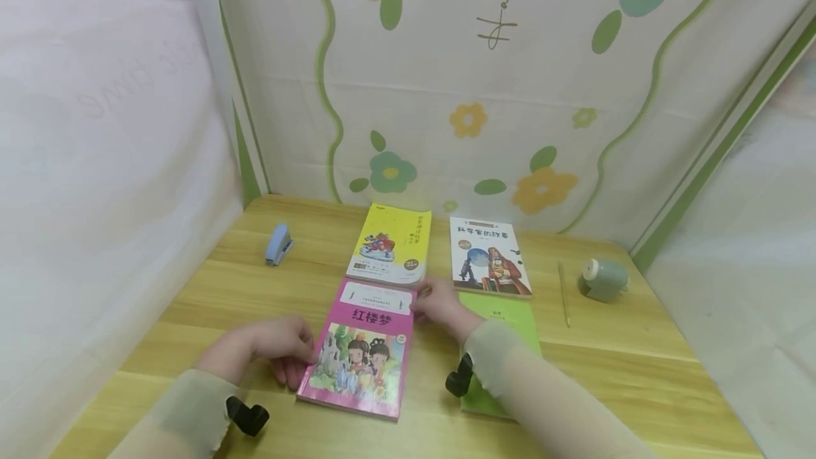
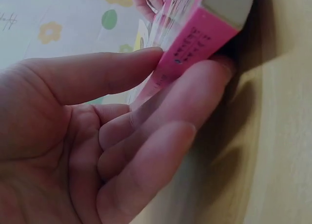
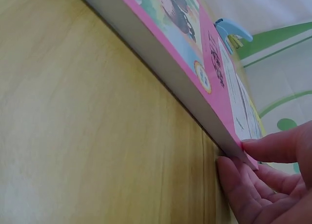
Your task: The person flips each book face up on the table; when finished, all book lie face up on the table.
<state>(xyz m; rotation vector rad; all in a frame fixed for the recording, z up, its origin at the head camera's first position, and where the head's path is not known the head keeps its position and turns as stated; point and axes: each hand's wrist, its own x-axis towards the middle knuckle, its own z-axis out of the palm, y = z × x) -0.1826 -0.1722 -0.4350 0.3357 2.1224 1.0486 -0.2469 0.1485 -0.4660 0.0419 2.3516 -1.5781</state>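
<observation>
A pink book (image 1: 363, 349) with two cartoon figures on its cover lies in front of me, its top edge against a yellow book (image 1: 390, 245). My left hand (image 1: 280, 349) holds its left side: in the left wrist view the thumb is on the upper edge of the pink spine (image 2: 195, 41) and the fingers are low along it. My right hand (image 1: 440, 305) pinches the upper right corner; in the right wrist view the thumb (image 3: 273, 147) lies on the cover and the other fingers are at the page edge and below.
A white book (image 1: 489, 257) lies at the back right, with a green book (image 1: 506, 317) in front of it, partly under my right forearm. A blue stapler (image 1: 278, 244) stands at left. On the right are a thin stick (image 1: 564, 294) and a grey-green object with a white knob (image 1: 604, 280).
</observation>
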